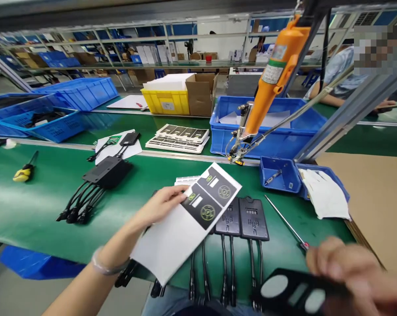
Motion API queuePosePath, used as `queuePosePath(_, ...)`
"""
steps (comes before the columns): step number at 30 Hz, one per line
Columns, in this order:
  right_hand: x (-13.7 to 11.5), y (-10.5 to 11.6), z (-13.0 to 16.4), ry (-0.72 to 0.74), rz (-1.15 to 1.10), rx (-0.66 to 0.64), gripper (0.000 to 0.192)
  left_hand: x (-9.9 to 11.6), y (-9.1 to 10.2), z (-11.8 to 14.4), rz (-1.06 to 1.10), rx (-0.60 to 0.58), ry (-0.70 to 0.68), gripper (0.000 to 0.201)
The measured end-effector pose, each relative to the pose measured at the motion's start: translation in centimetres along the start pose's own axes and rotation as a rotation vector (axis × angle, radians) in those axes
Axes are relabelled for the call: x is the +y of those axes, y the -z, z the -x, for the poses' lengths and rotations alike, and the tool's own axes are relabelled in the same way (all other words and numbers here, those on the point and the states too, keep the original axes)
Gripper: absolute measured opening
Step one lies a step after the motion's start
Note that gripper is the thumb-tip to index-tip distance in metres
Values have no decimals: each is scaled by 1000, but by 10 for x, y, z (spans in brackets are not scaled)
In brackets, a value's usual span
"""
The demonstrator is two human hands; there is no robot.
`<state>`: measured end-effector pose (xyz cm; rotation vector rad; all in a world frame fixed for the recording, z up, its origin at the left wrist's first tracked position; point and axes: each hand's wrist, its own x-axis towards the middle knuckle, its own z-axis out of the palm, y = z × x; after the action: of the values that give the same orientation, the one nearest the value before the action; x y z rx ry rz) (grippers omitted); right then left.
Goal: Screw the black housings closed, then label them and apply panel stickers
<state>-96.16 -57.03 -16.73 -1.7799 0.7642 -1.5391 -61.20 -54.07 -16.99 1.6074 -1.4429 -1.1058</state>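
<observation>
My left hand (160, 204) pinches the upper edge of a white sticker sheet (172, 239) that carries two black panel labels with green rings. The sheet hangs tilted over the green belt (37, 206). My right hand (353, 267), blurred at the lower right, holds a black label (290, 294) with pale round windows. Between the hands, black controller boxes (253, 217) with cables lie face up in a row. A thin screwdriver (286, 221) lies just right of them.
An orange electric screwdriver (271, 79) hangs over the belt. Small blue bins (279, 175) hold a screw bit and white papers. Another black box with cables (106, 172), a yellow-handled tool (23, 172), label stacks (178, 138) and blue crates (271, 127) lie beyond. A person sits at far right.
</observation>
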Motion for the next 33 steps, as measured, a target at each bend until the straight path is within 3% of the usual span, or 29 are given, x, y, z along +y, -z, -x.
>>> queuePosePath(2,17,3,-20,-282,-22,159,9,-2,10,-2,-452,101,30,38)
queuePosePath(3,29,1,-31,-413,-8,166,13,-2,7,-3,-663,177,36,38)
queuePosePath(6,70,-12,-52,-636,-26,28,25,1,-29,2,-1025,294,-103,39)
queuePosePath(10,108,-26,-54,-706,-50,-73,29,3,-101,14,-955,88,-384,39)
queuePosePath(12,115,-29,-50,-727,-52,-91,30,0,-129,17,-870,18,-442,41)
queuePosePath(15,120,-29,-46,-747,-50,-94,29,-6,-153,18,-816,6,-449,43)
queuePosePath(19,126,-29,-45,-765,-49,-94,28,-14,-164,17,-822,24,-424,48)
queuePosePath(33,129,-30,-45,-792,-38,-112,24,-10,-163,19,-908,-5,-450,67)
